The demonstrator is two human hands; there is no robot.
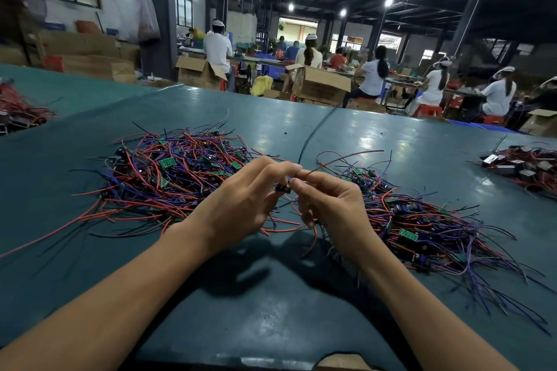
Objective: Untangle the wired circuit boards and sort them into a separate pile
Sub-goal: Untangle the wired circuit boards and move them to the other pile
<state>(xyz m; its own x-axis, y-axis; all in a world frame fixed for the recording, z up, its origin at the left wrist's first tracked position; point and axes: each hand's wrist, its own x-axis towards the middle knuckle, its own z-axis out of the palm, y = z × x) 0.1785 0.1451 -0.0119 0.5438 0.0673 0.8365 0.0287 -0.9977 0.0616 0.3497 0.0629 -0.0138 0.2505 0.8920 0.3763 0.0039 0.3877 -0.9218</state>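
Two heaps of small green circuit boards with red, purple and black wires lie on the teal table. The tangled pile (168, 178) is left of centre; the other pile (422, 226) spreads to the right. Between them, above the table, my left hand (244, 202) and my right hand (328, 202) meet. Together they pinch one small dark wired board (283, 188). A red wire (340, 159) arcs up and right from my fingertips. More of its wires hang below my hands.
The teal table (271, 304) stretches wide. A further bundle of red-wired parts (18, 111) lies at the far left edge, and another with white and black blocks (524, 169) at the far right. Seated people and cardboard boxes (319, 84) fill the hall behind.
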